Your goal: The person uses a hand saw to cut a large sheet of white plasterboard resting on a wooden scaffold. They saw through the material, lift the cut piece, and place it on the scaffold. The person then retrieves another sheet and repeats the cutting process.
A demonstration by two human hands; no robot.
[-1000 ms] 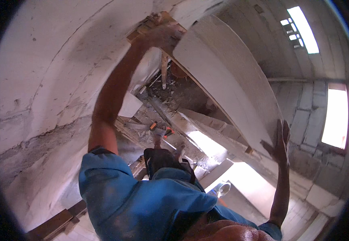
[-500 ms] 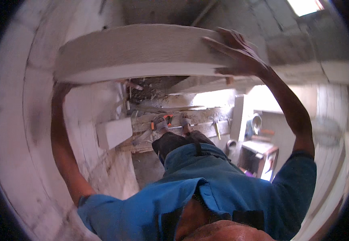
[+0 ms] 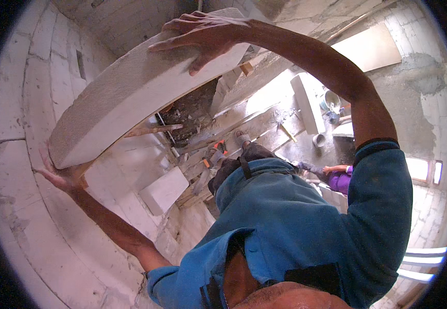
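A long, pale masonry block (image 3: 146, 87) runs from the lower left to the upper middle in front of me. My left hand (image 3: 61, 175) cups its near-left end, with the palm against the corner and the fingers stretched. Over the far-right part, my right hand (image 3: 205, 38) grips the block, its fingers spread along the rough face and the thumb on the smoother side. A thin wooden strip (image 3: 131, 133) shows along the block's lower edge. What bears the block from beneath is mostly hidden.
Below, a white block (image 3: 164, 190) lies near the wall. Planks (image 3: 203, 144), an orange-handled tool (image 3: 221, 148), a bucket (image 3: 330, 100) and an upright white slab (image 3: 307, 103) are near my feet. A person in purple (image 3: 340, 180) is at the lower right.
The view has turned, so the block now slants down to the left. My right hand shows across its upper end, and more of my left hand is visible. The person in purple shows more clearly.
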